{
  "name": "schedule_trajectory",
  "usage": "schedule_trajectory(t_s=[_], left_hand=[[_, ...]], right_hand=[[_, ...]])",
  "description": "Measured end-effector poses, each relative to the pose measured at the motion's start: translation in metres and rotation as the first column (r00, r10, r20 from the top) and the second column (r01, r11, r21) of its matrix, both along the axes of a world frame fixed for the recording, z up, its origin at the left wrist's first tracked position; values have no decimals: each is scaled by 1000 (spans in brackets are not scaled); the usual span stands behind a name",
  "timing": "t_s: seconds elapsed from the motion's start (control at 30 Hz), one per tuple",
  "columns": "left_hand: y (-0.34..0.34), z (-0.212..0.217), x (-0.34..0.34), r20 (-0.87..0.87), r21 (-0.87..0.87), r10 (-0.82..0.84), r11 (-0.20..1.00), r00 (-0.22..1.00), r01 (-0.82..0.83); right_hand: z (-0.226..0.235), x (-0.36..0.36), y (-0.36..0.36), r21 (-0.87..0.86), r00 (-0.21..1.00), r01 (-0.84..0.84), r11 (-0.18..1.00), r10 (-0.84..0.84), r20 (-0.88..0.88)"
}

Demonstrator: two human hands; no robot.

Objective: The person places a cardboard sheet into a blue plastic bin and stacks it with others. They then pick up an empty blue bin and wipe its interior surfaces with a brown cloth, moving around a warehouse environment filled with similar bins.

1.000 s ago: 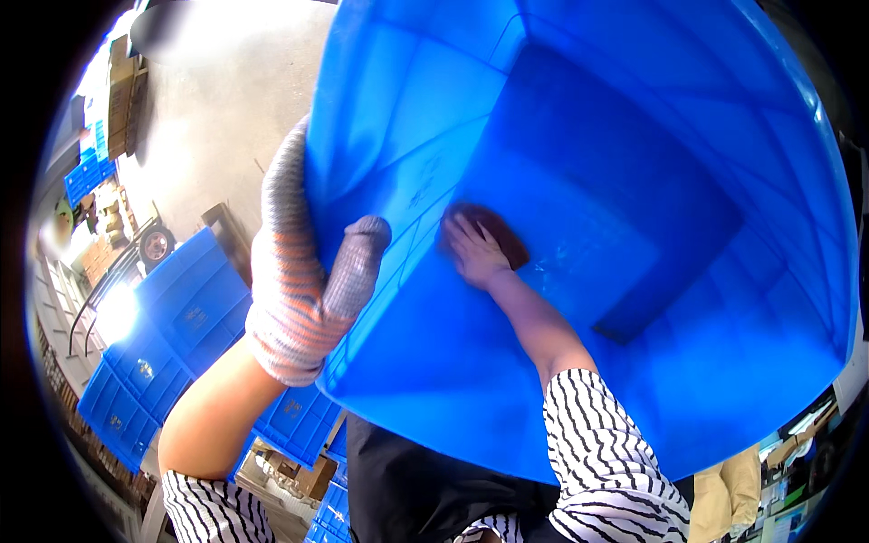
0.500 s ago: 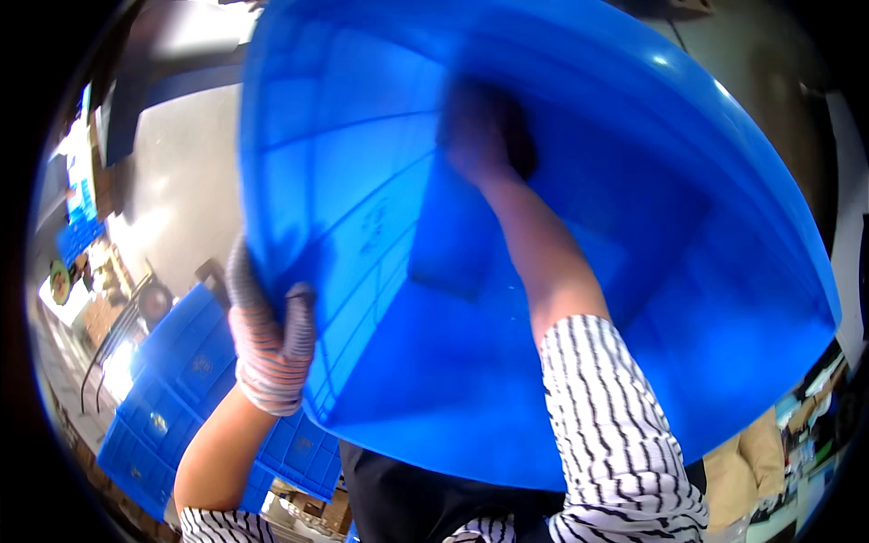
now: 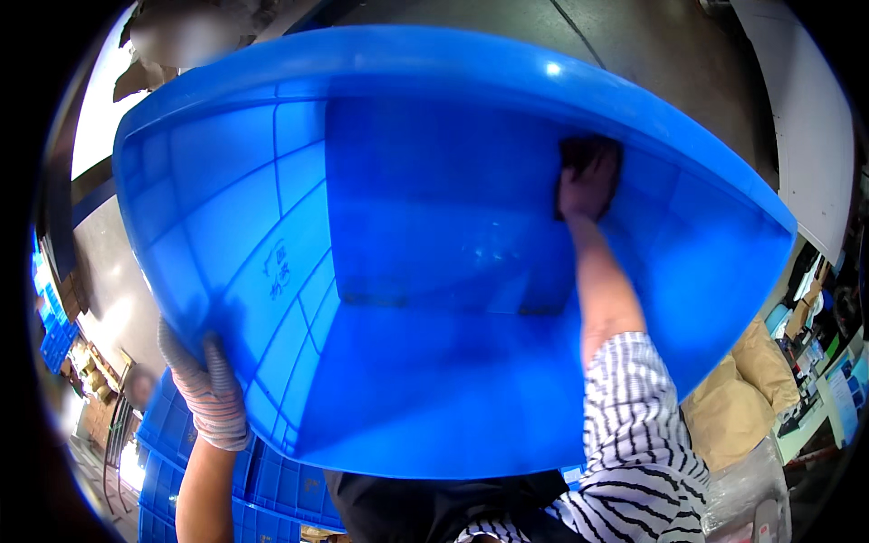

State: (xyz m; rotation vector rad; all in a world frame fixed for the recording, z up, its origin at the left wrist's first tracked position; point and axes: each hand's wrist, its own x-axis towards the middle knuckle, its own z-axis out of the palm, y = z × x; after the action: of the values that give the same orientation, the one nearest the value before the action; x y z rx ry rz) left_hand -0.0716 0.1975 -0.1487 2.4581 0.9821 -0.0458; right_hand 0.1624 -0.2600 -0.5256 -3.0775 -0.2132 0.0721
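Both hands are on a large blue plastic crate (image 3: 407, 271), which is lifted and tilted so its open side faces the camera and fills most of the view. Wearing a striped knit glove, the left hand (image 3: 210, 389) grips the crate's rim at its lower left edge, fingers curled over the lip. The right hand (image 3: 587, 185) is bare and reaches deep inside, pressing a dark cloth or pad (image 3: 588, 154) flat against the inner wall near the upper right corner of the crate's bottom panel; its fingers lie spread on the cloth, which is too shadowed to tell apart clearly. A black-and-white striped sleeve (image 3: 634, 425) covers the right upper arm. Below the crate, at the lower left, stand stacked blue crates (image 3: 262, 489) of the same kind. Tan sacks (image 3: 742, 398) lie beyond the crate's right edge.
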Motion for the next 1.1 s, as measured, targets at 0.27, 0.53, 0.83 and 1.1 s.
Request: schedule_trajectory(t_s=[0.27,0.53,0.83,1.1], left_hand=[[-2,1,1,33,-116,92,989,995,-88],[8,-1,-14,-4,-36,88,995,996,-88],[2,-2,2,-27,15,-5,1000,1000,5],[9,-5,-5,-8,-3,61,998,998,-61]], right_hand=[[65,-118,218,94,823,-358,929,362,-437],[36,0,61,87,835,-488,868,494,-244],[16,-21,194,-98,956,166,981,-185,-230],[32,19,80,126,738,-595,794,601,-306]])
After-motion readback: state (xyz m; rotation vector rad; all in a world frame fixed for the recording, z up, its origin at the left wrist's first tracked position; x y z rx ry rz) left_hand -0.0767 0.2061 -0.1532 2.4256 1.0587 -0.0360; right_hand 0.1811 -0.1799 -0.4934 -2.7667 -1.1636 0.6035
